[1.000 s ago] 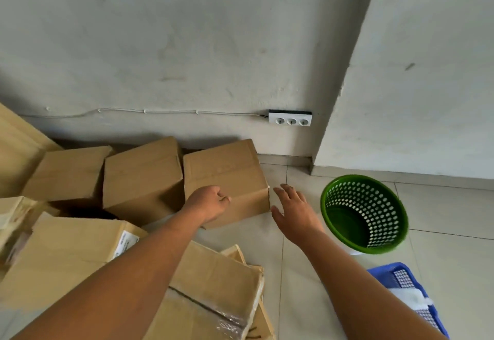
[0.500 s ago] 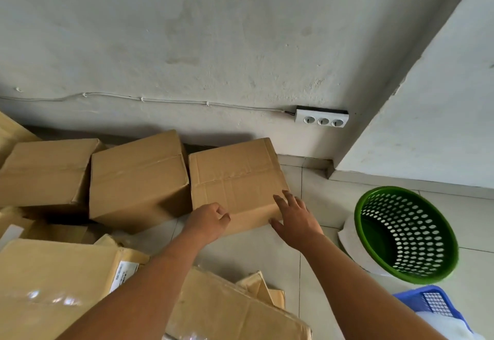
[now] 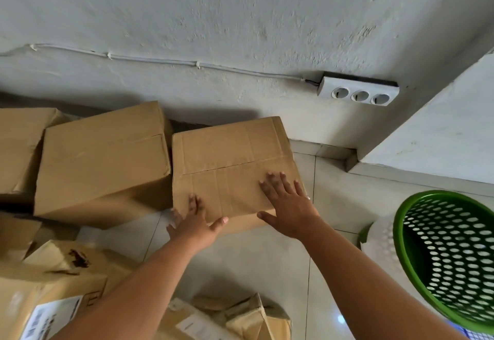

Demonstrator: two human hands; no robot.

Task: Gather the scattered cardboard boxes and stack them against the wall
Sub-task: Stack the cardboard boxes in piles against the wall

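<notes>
A closed brown cardboard box (image 3: 227, 152) sits on the tiled floor close to the grey wall (image 3: 240, 18), rightmost in a row. My left hand (image 3: 195, 222) lies flat on its near left edge, fingers spread. My right hand (image 3: 287, 200) presses flat on its near right top, fingers apart. Left of it a second box (image 3: 104, 157) stands tilted, and a third box (image 3: 18, 147) is partly cut off at the left edge. More boxes (image 3: 48, 286) lie loose at the lower left, one with a white label.
A green perforated plastic basket (image 3: 441, 254) stands on the floor at the right. A white triple socket strip (image 3: 358, 93) with its cable is fixed low on the wall. A wall corner (image 3: 355, 157) juts out at the right. Crumpled cardboard (image 3: 240, 318) lies at the bottom.
The view has come closer to the right box. My left hand went from curled beside the box to flat on its near edge. My right hand slid further onto the top.
</notes>
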